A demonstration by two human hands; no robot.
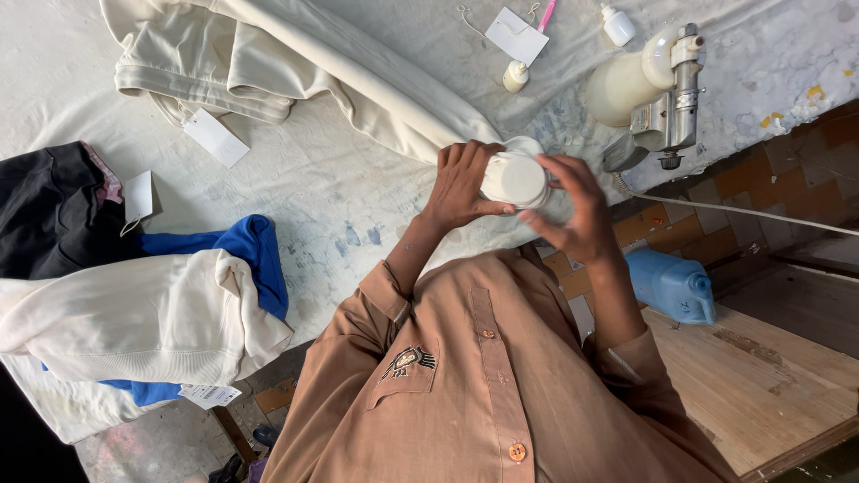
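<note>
**Both hands on a white jar, chest height, at the table edge**

I see the left hand (461, 183) and right hand (577, 210) both up in front of the tan shirt (483, 376), closed around a small white jar (514, 179). Left fingers wrap its left side, thumb under the rim. Right fingers curl over the right side and back. The round flat face of the jar points at the camera. Could be lid or base, can't tell from this angle.

The jar sits between the two palms, held clear of the table (340, 179), just over its near edge.

Around it:
- Cream garment (268, 63) spread across the table top, with a white paper tag (215, 136) on a string.
- Another cream garment (134, 313) folded at the left, lying on a blue garment (259, 255); a black garment (45, 215) behind them.
- Loose white tag (516, 36) near the far edge, a pink pen (546, 15) just beside it.
- Two small white squeeze bottles: one (514, 76) near the loose tag, one (617, 25) further right.
- Metal spray gun with a cream cup (649, 85) lying right of the hands, a cable (734, 210) running off it.
- Blue plastic jug (671, 284) below the table on the right, next to a wooden board (761, 376).

Table cover is stained blue in patches.
</note>
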